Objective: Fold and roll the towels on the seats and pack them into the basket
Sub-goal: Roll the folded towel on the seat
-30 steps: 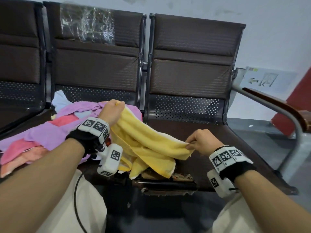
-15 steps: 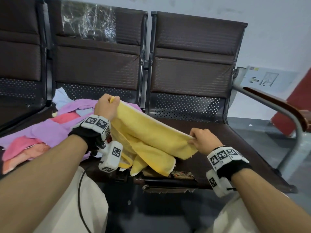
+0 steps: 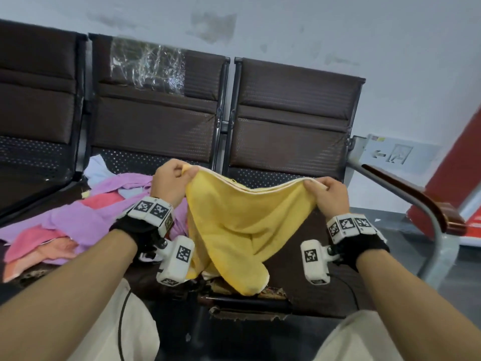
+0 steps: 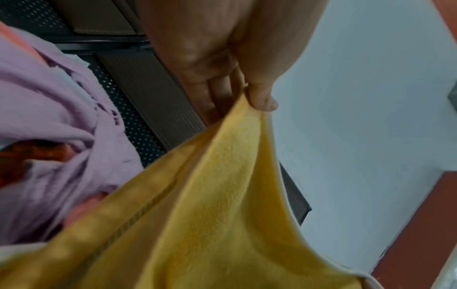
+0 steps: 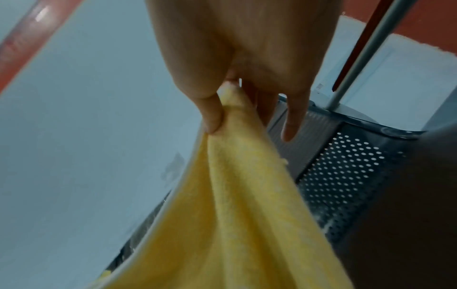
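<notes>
While your left hand (image 3: 170, 184) pinches one top corner of the yellow towel (image 3: 242, 230), your right hand (image 3: 329, 195) pinches the opposite corner, so the top edge sags between them in a shallow curve. Left wrist view: thumb on the near face of the yellow towel (image 4: 222, 195), remaining fingers (image 4: 217, 91) behind it, cloth clamped between. Right wrist view: thumb and forefinger nip the yellow towel (image 5: 235, 195) at its corner; the outer fingers (image 5: 294, 117) hang straight and loose, off the cloth.

The towel hangs in front of you above the front edge of the right-hand seat (image 3: 307, 293), its lower part bunched into a rounded fold low down; whether that fold touches the seat cannot be told.

On the middle seat, to your left, lies a loose heap: a purple towel (image 3: 86, 217) on top, pink towels (image 3: 33, 243) under and beside it, a pale blue cloth (image 3: 95, 169) at the back. Clear plastic wrap (image 3: 148, 66) clings to that seat's backrest. An armrest (image 3: 416, 201) stands at the right end of the row.
</notes>
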Tool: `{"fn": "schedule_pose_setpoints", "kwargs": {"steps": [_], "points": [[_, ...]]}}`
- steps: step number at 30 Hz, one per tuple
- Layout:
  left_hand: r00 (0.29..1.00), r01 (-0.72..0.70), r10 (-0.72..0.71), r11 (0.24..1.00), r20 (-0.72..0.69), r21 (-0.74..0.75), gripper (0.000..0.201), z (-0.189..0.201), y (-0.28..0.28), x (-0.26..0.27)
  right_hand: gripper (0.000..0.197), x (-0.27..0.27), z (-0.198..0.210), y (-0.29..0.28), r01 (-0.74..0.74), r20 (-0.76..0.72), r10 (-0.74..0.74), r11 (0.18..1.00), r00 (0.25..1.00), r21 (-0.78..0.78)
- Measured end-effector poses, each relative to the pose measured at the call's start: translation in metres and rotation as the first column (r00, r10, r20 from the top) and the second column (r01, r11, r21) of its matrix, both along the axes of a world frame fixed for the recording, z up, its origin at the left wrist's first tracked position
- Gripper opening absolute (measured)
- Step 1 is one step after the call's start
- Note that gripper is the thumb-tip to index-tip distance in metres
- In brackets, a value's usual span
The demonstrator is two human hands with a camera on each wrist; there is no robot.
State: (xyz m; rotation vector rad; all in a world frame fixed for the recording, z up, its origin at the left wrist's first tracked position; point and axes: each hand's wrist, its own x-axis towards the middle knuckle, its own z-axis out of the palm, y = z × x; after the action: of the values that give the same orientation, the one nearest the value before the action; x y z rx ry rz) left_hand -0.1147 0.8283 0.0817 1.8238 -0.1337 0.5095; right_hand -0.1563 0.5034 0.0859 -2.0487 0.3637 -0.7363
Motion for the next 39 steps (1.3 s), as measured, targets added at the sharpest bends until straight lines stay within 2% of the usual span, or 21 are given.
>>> {"fn": "schedule_pose_setpoints", "kwargs": {"steps": [4,7,9,11,13,15,21,24,27,30,34,36,39], "points": [[0.993,-0.038,0.044,0.998,0.109,-0.057,0.021,0.039,0.005,0.005,0.015,0.001,0.043,-0.002,0.077,0.144,-0.072,0.996,0.987,-0.035],[0.979,-0.1,0.131,0.977,0.158,-0.188,0.022,0.075,0.011,0.01,0.016,0.003,0.079,-0.004,0.1,0.253,-0.082,0.993,0.964,-0.062],[0.973,-0.113,0.161,0.958,0.168,-0.263,0.02,0.093,0.014,0.014,0.015,0.003,0.1,-0.005,0.102,0.351,-0.089,0.995,0.932,-0.019],[0.977,-0.143,0.178,0.956,0.117,-0.256,0.017,0.095,0.014,0.018,0.013,0.003,0.108,-0.006,0.1,0.405,-0.089,0.995,0.91,-0.008],[0.983,-0.18,0.185,0.964,0.009,-0.195,0.017,0.081,0.01,0.019,0.008,0.004,0.099,-0.004,0.109,0.36,-0.085,0.993,0.929,-0.047],[0.981,-0.196,0.193,0.972,-0.034,-0.129,0.019,0.061,0.005,0.019,0.009,0.007,0.081,-0.003,0.128,0.31,-0.097,0.988,0.946,-0.081],[0.988,-0.126,0.123,0.992,-0.092,-0.021,0.021,0.028,-0.011,0.04,0.02,0.023,0.033,-0.013,0.167,0.145,-0.174,0.984,0.974,0.055],[0.977,-0.107,0.119,0.991,-0.175,0.074,0.025,0.003,-0.015,0.052,0.027,0.026,0.0,-0.02,0.148,0.005,-0.148,0.988,0.989,0.045],[0.954,-0.061,0.095,0.99,-0.285,0.125,0.038,-0.026,-0.02,0.06,0.026,0.032,-0.031,-0.027,0.129,-0.095,-0.122,0.989,0.988,0.077],[0.937,-0.032,0.067,0.994,-0.342,0.109,0.042,-0.036,-0.031,0.066,0.02,0.042,-0.046,-0.032,0.153,-0.149,-0.13,0.976,0.98,0.156],[0.939,-0.049,0.048,0.999,-0.341,0.006,0.039,-0.033,-0.044,0.076,0.018,0.053,-0.051,-0.033,0.14,-0.173,-0.089,0.941,0.981,0.309],[0.947,-0.047,0.037,0.999,-0.32,-0.024,0.037,-0.034,-0.049,0.079,0.008,0.054,-0.05,-0.027,0.042,-0.127,0.019,0.889,0.992,0.456],[0.968,0.024,-0.057,0.991,-0.244,-0.134,0.028,-0.032,-0.061,0.08,0.013,0.054,-0.039,-0.014,-0.216,0.039,0.241,0.772,0.97,0.598]]}}
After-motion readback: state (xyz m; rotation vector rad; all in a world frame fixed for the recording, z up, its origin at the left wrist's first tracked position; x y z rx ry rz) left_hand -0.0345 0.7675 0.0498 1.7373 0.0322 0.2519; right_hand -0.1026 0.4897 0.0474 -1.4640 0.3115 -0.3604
